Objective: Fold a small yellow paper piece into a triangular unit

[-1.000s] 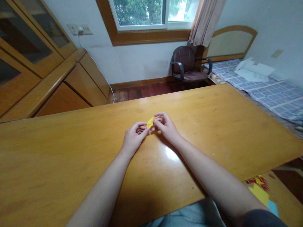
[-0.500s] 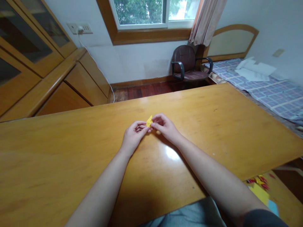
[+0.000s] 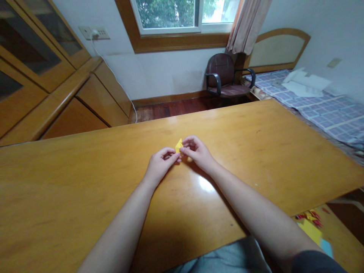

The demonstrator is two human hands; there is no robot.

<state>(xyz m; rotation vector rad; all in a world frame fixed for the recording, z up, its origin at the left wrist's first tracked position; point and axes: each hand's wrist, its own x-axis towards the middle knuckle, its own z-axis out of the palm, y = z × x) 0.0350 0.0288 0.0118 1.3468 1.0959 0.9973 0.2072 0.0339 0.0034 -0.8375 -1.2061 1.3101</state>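
A small piece of folded yellow paper (image 3: 178,145) is held between my two hands, just above the middle of the wooden table (image 3: 93,182). My left hand (image 3: 162,161) pinches its lower left side with thumb and fingers. From the right, my right hand (image 3: 197,151) grips the other side, thumb in front and fingers curled behind. The paper has a pointed top; its lower part is partly covered by my fingertips, so the exact folded shape cannot be made out.
At the lower right, a lower surface bears red and yellow folded paper pieces (image 3: 313,217), yellow sheets (image 3: 312,231) and a light blue sheet (image 3: 327,248). Beyond the table stand an armchair (image 3: 223,74), a bed (image 3: 330,110) and a wooden cabinet (image 3: 82,98).
My fingers have shifted slightly around the yellow paper, and its visible outline looks narrower. Both arms stay almost where they were.
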